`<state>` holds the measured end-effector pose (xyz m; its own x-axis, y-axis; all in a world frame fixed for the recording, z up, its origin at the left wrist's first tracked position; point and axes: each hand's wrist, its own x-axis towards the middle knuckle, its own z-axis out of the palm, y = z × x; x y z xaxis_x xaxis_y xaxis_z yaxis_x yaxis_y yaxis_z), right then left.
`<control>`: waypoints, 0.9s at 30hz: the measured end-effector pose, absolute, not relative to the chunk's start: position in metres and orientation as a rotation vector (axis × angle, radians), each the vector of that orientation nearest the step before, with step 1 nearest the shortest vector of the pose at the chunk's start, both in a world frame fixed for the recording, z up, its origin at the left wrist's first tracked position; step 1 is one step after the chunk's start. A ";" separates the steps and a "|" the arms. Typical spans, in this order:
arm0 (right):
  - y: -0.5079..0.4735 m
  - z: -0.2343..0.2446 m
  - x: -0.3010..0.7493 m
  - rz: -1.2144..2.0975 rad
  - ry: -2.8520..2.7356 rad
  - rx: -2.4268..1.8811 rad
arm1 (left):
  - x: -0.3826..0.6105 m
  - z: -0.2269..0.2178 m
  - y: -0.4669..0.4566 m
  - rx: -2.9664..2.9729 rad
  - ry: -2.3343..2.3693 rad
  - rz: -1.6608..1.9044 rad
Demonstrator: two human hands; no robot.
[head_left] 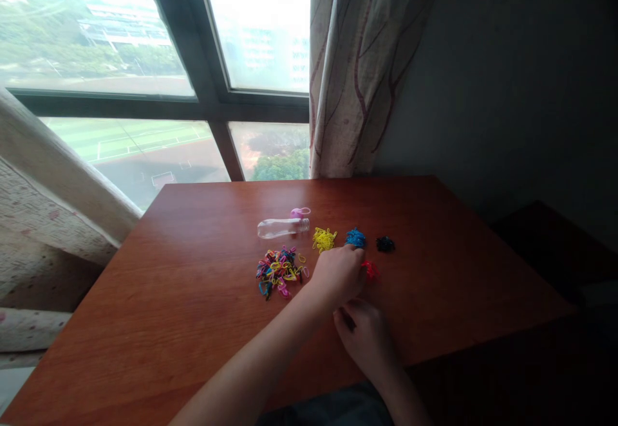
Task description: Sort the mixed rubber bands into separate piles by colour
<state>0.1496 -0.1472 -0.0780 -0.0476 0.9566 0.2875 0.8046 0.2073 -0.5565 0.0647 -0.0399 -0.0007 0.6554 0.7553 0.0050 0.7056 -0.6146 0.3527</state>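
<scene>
My left hand (340,273) reaches across to the right, its fingers curled down between a blue pile of small rubber bands (355,237) and a red pile of rubber bands (371,270). What its fingertips pinch, if anything, is hidden. Just below it, close to the left wrist, my right hand (367,331) is closed with thumb and fingers bent together; its contents cannot be made out. Yellow rubber bands (324,239) lie beyond the left hand, and black ones (385,244) lie to the right. To the left spreads a mixed-colour heap of rubber bands (279,273).
A clear plastic bottle (280,228) lies on its side behind the mixed heap, with a pink looped cap (297,213) just behind its neck. The brown wooden table (159,310) meets a window (261,104) and curtains (347,78) at its far side.
</scene>
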 end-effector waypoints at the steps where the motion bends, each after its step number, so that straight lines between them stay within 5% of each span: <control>1: -0.147 -0.077 0.149 0.340 -1.888 -1.618 | 0.058 0.001 -0.041 2.547 1.172 0.240; 14: -0.148 -0.070 0.147 0.411 -1.853 -1.579 | -0.073 -0.016 -0.084 2.187 1.292 0.719; 27: -0.133 -0.065 0.118 0.424 -1.907 -1.627 | -0.099 -0.043 -0.106 2.141 1.491 0.699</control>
